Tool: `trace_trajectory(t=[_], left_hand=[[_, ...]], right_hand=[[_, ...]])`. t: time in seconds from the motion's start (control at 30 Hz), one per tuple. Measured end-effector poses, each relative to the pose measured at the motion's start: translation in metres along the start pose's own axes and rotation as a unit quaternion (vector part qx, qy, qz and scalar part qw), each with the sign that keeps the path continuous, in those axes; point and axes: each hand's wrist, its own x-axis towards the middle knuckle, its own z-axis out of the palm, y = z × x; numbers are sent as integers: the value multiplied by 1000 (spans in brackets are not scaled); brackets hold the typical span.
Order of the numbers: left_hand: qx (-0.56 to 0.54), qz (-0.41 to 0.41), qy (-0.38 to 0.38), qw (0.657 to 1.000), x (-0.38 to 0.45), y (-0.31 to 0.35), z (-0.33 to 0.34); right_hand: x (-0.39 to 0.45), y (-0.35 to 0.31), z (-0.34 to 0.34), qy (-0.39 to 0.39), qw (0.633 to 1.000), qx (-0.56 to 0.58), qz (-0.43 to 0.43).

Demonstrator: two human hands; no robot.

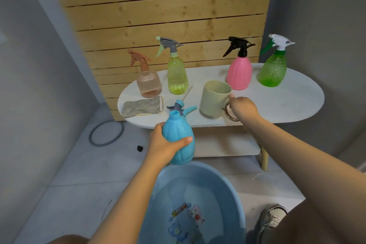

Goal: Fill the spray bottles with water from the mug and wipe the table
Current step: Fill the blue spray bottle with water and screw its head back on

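My left hand [166, 144] grips an uncapped blue spray bottle [179, 134], held upright over a blue basin [233, 188] of water. Its blue spray head [181, 107] lies on the white oval table [287, 101] behind the bottle's mouth. My right hand [242, 108] holds the handle of a beige mug [214, 99] standing on the table. A grey cloth [142, 106] lies at the table's left end. Along the back stand a peach bottle [148, 83], a yellow bottle [176, 74], a pink bottle [239, 71] and a green bottle [273, 70], all capped.
A wooden slat wall [158, 6] rises behind the table. A grey ring [106, 133] and a small black piece [140, 148] lie on the floor at left. A thin stick [187, 92] rests on the table. My shoe [273, 218] is beside the basin.
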Motion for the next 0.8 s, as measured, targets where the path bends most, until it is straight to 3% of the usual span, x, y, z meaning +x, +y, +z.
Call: trace_trajectory(t=[0.13,0.23,0.53,0.7,0.8], left_hand=[[-82,-24,81,993,-26,-35,-2],[-64,-33,133,989,-46,-76,0],[-22,-104,142,984,-47,-159,8],[14,-141,151,978,-49,-208,24],[15,-171,161,972,-47,-233,37]], right_hand=[[-34,-3,12,-37,998,22,-35],[-51,11,25,-70,997,6,-28],[-72,90,89,-161,983,-85,30],[-83,143,140,-202,944,-258,25],[-94,164,169,-174,898,-397,-77]])
